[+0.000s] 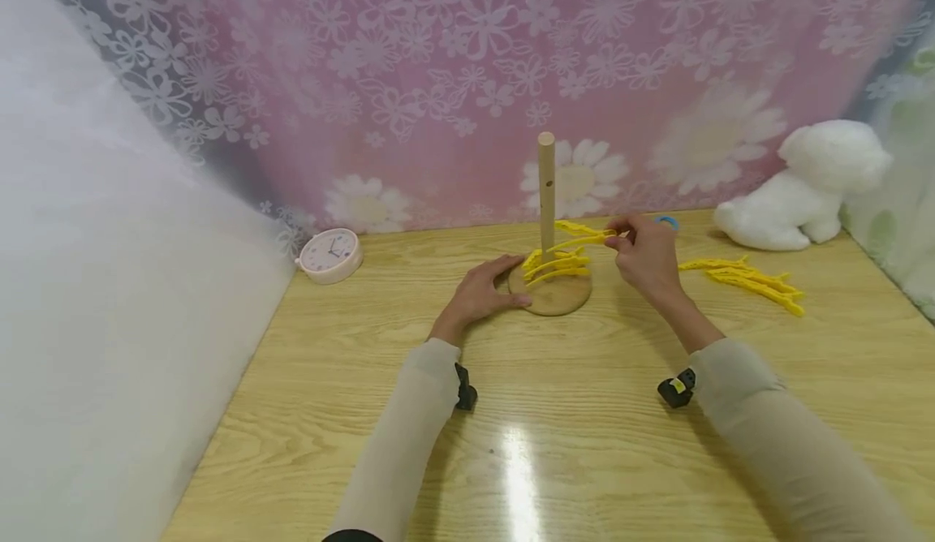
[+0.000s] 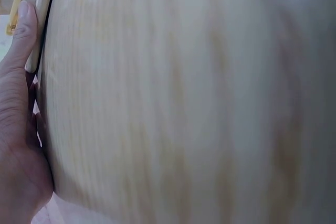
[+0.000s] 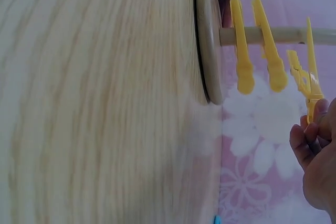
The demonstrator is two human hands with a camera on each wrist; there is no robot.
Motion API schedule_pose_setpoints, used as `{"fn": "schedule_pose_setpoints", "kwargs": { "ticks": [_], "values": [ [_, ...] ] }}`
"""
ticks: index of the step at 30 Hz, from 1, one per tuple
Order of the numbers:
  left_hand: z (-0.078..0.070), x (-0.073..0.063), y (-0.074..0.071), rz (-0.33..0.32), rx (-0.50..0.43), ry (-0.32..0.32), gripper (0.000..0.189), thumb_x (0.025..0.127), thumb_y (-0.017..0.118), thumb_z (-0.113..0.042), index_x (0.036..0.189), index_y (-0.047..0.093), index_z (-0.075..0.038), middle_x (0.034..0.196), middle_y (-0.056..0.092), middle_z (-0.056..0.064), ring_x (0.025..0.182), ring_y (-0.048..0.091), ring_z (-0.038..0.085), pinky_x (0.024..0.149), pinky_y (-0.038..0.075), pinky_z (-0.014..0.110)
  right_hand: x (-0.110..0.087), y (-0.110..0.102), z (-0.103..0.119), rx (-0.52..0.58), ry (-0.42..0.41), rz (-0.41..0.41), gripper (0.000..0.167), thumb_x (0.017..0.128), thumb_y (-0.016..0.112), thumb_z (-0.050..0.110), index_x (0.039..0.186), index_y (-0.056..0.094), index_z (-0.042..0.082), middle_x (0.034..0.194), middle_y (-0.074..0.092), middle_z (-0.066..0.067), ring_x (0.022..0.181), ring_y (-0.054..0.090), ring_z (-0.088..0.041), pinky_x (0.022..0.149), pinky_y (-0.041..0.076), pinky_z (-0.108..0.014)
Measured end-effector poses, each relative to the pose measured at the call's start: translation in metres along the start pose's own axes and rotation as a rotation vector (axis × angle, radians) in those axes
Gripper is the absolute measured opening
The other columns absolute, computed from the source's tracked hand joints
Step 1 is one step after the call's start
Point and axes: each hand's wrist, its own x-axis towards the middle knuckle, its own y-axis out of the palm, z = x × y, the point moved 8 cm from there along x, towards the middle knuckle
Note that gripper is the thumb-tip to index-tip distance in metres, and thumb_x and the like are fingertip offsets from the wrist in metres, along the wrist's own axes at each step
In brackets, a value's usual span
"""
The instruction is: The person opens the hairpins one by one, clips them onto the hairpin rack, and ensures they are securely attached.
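Note:
A round wooden base (image 1: pixel 555 304) with an upright post (image 1: pixel 547 193) stands toward the back of the table. My left hand (image 1: pixel 482 290) holds the base's left edge, thumb at the front and fingers behind. Low on the post sit two yellow clips (image 3: pixel 242 51), one above the other, attached across it. With thumb and fingertips, my right hand (image 1: pixel 650 262) pinches the tail end of another yellow clip (image 3: pixel 314 85). That clip's jaws are spread and point at the post, higher than the two attached ones. In the left wrist view, the left thumb (image 2: pixel 23 32) lies along the base's rim.
Several loose yellow clips (image 1: pixel 760 282) lie in a pile right of my right hand. A blue ring-shaped object (image 1: pixel 667 222) shows behind that hand. A pink clock (image 1: pixel 330 255) stands at the back left, a white plush toy (image 1: pixel 811 185) at the back right. Behind hangs a flowered curtain (image 1: pixel 453 79).

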Motion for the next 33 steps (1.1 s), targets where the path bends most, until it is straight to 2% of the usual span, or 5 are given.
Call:
{"fn": "schedule_pose_setpoints", "kwargs": {
  "ticks": [6, 14, 19, 27, 33],
  "values": [
    [-0.004, 0.001, 0.004, 0.011, -0.030, 0.011, 0.086, 0.086, 0.081, -0.056, 0.160, 0.042, -0.036, 0.168, 0.036, -0.001, 0.154, 0.033, 0.023, 0.125, 0.028, 0.050, 0.000, 0.013, 0.001, 0.007, 0.010, 0.011, 0.019, 0.096, 0.057, -0.010, 0.104, 0.072, -0.002, 0.097, 0.073, -0.021, 0.062, 0.058, -0.014, 0.045, 0.037, -0.021],
    [-0.001, 0.001, 0.003, 0.003, -0.001, 0.019, 0.086, 0.087, 0.079, -0.058, 0.161, 0.041, -0.036, 0.168, 0.035, -0.001, 0.155, 0.032, 0.022, 0.125, 0.028, 0.050, 0.000, 0.030, 0.013, 0.037, -0.042, 0.082, 0.024, 0.094, 0.055, -0.014, 0.103, 0.073, -0.002, 0.094, 0.071, -0.020, 0.076, 0.072, -0.036, 0.043, 0.035, -0.023],
    [-0.002, 0.001, 0.003, 0.005, -0.014, 0.035, 0.086, 0.087, 0.080, -0.057, 0.161, 0.042, -0.033, 0.167, 0.037, -0.002, 0.155, 0.032, 0.020, 0.125, 0.028, 0.049, -0.001, 0.035, 0.017, 0.051, -0.066, 0.108, 0.023, 0.094, 0.057, -0.016, 0.102, 0.073, -0.002, 0.085, 0.070, -0.020, 0.071, 0.071, -0.036, 0.045, 0.037, -0.018],
    [-0.002, 0.000, 0.001, -0.002, 0.000, 0.021, 0.086, 0.086, 0.080, -0.058, 0.161, 0.042, -0.035, 0.166, 0.038, -0.004, 0.154, 0.033, 0.019, 0.125, 0.029, 0.049, -0.003, 0.039, 0.016, 0.045, -0.063, 0.144, 0.021, 0.095, 0.062, -0.013, 0.109, 0.074, -0.001, 0.095, 0.071, -0.019, 0.067, 0.064, -0.028, 0.049, 0.039, -0.024],
    [-0.001, -0.002, -0.002, 0.002, 0.023, 0.002, 0.085, 0.087, 0.078, -0.059, 0.161, 0.041, -0.036, 0.168, 0.036, -0.002, 0.154, 0.032, 0.020, 0.125, 0.028, 0.048, -0.002, 0.039, 0.014, 0.043, -0.067, 0.135, 0.025, 0.095, 0.060, -0.014, 0.111, 0.074, -0.001, 0.074, 0.067, -0.017, 0.067, 0.066, -0.030, 0.044, 0.033, -0.025]
  ]
}}
